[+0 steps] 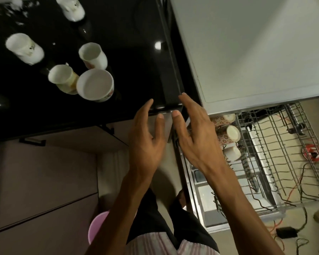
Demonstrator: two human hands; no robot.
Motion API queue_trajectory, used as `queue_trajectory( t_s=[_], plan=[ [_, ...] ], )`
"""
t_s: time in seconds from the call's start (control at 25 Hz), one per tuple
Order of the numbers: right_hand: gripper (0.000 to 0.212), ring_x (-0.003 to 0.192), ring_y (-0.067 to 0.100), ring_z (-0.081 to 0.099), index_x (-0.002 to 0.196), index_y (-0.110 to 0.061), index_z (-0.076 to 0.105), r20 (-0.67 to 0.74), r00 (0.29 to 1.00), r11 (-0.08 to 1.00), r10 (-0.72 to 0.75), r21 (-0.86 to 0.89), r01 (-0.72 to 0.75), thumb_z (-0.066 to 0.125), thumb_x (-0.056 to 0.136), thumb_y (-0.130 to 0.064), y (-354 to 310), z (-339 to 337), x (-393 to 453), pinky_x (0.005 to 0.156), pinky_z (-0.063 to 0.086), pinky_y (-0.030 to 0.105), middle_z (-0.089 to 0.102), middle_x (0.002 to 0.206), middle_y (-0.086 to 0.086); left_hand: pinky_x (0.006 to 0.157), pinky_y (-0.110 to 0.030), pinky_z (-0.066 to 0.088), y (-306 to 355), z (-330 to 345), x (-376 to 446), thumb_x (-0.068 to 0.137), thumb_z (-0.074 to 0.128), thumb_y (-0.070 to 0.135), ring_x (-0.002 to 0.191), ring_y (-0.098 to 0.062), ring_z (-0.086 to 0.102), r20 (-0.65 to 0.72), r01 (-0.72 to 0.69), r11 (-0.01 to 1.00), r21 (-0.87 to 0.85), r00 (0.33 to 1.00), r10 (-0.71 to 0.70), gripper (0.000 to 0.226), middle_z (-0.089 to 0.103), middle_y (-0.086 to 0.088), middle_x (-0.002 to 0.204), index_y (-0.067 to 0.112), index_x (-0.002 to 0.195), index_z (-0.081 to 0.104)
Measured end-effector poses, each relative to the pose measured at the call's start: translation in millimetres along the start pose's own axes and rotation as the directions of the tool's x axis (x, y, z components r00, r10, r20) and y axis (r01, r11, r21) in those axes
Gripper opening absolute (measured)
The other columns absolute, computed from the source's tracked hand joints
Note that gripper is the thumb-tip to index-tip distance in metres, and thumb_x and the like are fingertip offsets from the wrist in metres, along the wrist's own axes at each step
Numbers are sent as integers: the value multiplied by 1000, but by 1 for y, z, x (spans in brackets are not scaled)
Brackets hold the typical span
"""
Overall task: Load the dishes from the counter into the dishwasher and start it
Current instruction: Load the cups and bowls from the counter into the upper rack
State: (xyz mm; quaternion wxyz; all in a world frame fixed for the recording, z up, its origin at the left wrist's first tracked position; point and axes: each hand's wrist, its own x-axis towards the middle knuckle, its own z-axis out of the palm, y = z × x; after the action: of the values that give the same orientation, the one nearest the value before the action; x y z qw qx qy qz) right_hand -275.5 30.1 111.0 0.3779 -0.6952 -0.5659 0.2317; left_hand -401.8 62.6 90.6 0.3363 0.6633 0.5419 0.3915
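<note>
Head view: both hands are empty and hang over the counter's corner, between the dishes and the rack, which fits reaching for the next piece. The left hand (147,137) has relaxed, slightly spread fingers and grips nothing; its fingertips lie over the counter (133,52) edge. The right hand (193,133) is likewise loose, fingers straight, holding nothing, just beside the left.

On the black counter stand 4 cups and a bowl (95,85), all upright with mouths up, as they would sit waiting to be loaded. The bowl is nearest the hands and touches a cup (62,78) on its left; another cup (92,55) stands just behind it, a third (24,47) further left, and a fourth (71,7) at the far edge.

To the right, the rack (276,148) is pulled out from under the dishwasher (256,52) top, so loading is possible. 3 cups (232,133) already lie in a row along its near side, tipped over, probably for draining. Most of the rack is bare wire.

My judgement: loading is partly done, with 5 pieces left, and the bowl is the likely next pick.
</note>
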Motion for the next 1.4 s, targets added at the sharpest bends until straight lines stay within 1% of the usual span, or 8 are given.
queue_trajectory(
  t_s=[0.32, 0.44, 0.56, 0.8, 1.04, 1.16, 1.28, 1.4],
  plan=[
    [58, 142, 14, 33, 147, -15, 38, 160, 979, 989, -128, -59, 139, 33, 101, -49, -55, 52, 30, 118, 27, 47, 38, 154, 3, 105, -24, 43, -29, -67, 24, 97, 47, 38, 130, 3, 43, -115, 95, 994, -57, 988, -101, 50, 48, 3, 144, 18, 143, 44],
    [58, 141, 16, 35, 147, -14, 38, 211, 959, 976, -187, -74, 206, 33, 101, -49, -75, 75, 44, 117, 27, 47, 40, 152, 4, 97, -13, 43, -40, -94, 35, 95, 46, 40, 126, 0, 45, -160, 106, 994, -27, 981, -109, 54, 49, -4, 143, 14, 143, 44],
    [57, 135, 16, 42, 146, -14, 38, 254, 933, 956, -256, -75, 282, 34, 101, -48, -91, 99, 61, 113, 32, 49, 46, 147, 4, 95, -14, 44, -46, -117, 47, 95, 46, 38, 124, -1, 49, -211, 109, 993, -38, 971, -114, 51, 54, 0, 139, 14, 140, 48],
    [58, 132, 15, 37, 144, -11, 43, 257, 910, 938, -326, -30, 344, 37, 99, -47, -124, 129, 88, 112, 37, 46, 49, 145, 8, 87, 6, 30, -56, -153, 69, 99, 54, 16, 109, 30, 39, -302, 120, 992, -30, 945, -123, 38, 48, 14, 126, 13, 136, 51],
    [58, 134, 18, 44, 142, -9, 44, 316, 866, 913, -387, -2, 409, 37, 99, -47, -153, 155, 107, 111, 37, 44, 51, 144, 7, 90, 5, 29, -73, -181, 84, 99, 53, 25, 127, -7, 46, -371, 201, 980, -14, 909, -192, 43, 52, -4, 141, 16, 141, 48],
    [56, 134, 20, 45, 141, -10, 46, 330, 853, 908, -405, 39, 416, 39, 99, -47, -165, 167, 114, 111, 37, 46, 51, 143, 6, 89, 7, 29, -74, -190, 91, 99, 53, 25, 126, -5, 44, -405, 213, 977, -28, 891, -206, 43, 52, -5, 141, 15, 141, 47],
    [51, 138, 22, 40, 142, -9, 47, 336, 835, 895, -435, 64, 441, 47, 100, -39, -173, 173, 121, 116, 26, 32, 46, 148, 8, 91, 7, 28, -73, -195, 97, 98, 54, 23, 129, -9, 45, -442, 227, 973, -41, 869, -222, 45, 51, -7, 141, 14, 141, 46],
    [51, 141, 22, 35, 145, -11, 43, 378, 814, 892, -441, 86, 444, 46, 102, -39, -181, 177, 131, 115, 26, 32, 42, 152, 7, 93, 6, 28, -72, -198, 103, 98, 54, 22, 128, -10, 46, -482, 230, 973, -31, 849, -216, 45, 52, -8, 140, 12, 141, 47]
  ],
)
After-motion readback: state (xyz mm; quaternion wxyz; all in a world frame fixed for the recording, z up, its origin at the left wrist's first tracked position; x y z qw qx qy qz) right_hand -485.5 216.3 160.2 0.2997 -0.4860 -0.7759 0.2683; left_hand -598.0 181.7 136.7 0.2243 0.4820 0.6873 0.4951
